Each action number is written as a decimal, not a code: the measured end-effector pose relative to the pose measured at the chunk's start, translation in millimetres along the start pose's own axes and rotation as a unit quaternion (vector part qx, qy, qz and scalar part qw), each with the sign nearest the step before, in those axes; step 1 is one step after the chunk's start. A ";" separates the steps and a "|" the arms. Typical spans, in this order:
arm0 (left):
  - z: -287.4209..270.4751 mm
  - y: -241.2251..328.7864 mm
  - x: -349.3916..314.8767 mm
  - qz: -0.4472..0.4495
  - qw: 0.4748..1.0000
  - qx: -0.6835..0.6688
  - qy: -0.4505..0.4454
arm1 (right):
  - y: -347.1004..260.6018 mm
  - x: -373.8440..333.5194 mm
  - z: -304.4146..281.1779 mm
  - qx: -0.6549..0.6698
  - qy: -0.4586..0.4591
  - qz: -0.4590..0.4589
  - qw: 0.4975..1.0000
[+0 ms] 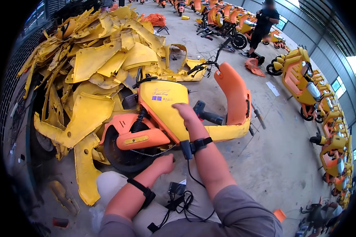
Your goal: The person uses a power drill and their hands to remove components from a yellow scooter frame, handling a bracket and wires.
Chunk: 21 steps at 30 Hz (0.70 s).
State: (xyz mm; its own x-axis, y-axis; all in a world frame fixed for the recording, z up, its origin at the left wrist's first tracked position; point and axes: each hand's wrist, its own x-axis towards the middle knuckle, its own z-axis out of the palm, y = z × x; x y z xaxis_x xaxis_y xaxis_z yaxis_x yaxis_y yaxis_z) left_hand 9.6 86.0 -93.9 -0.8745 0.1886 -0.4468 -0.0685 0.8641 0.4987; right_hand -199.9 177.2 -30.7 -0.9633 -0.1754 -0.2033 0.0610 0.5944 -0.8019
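Note:
An orange and yellow electric scooter [174,94] lies in front of me, its rear wheel [126,158] to the left and its handlebar [209,65] at the far side. My right hand [184,112] rests on the yellow side panel [162,112], fingers stretched out over its surface. Below the orange rear cover [142,139], my left hand [164,163] is closed near the wheel; whatever it may hold is hidden. A teal and black cordless drill [207,114] lies on the footboard area, just right of my right hand. Black straps circle both forearms.
A large heap of yellow body panels [95,63] rises at the left, against the scooter. Rows of similar scooters [332,134] line the right side and the back. A person [265,21] stands at the far right. A black cable [182,205] hangs over my lap.

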 end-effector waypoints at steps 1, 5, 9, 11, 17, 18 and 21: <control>-7.3 -12.4 -2.4 0.003 1.000 0.029 0.010 | 1.8 -1.8 10.3 0.203 -0.039 0.059 0.977; -48.2 12.5 4.2 -0.039 0.998 0.041 0.016 | 69.8 -1.6 19.4 0.461 -0.015 0.197 0.865; -69.4 -3.7 -10.2 -0.098 0.992 0.011 0.078 | 68.1 -38.8 46.3 0.454 0.002 0.217 0.864; -71.6 -11.5 -11.8 -0.115 0.986 -0.012 0.124 | 65.3 -53.9 52.2 0.418 0.010 0.203 0.885; -70.4 -1.5 -16.0 -0.111 0.958 -0.092 0.249 | 60.3 -78.7 51.0 0.362 -0.088 0.207 0.905; -68.6 8.7 -15.3 -0.121 0.943 -0.129 0.283 | 64.3 -78.1 47.9 0.335 -0.129 0.201 0.911; -58.6 17.5 -2.5 -0.081 0.869 -0.242 0.425 | 52.5 -87.2 49.9 0.127 -0.126 0.127 0.976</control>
State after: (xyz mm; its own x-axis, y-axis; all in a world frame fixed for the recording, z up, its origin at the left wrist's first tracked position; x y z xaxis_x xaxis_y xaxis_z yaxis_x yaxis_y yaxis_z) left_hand -17.6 73.3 -40.5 -0.8591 -0.5076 0.0658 -0.2386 0.5110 0.8258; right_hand -99.6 184.5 -83.1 -0.8153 -0.2548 -0.5200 0.3829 0.4365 -0.8142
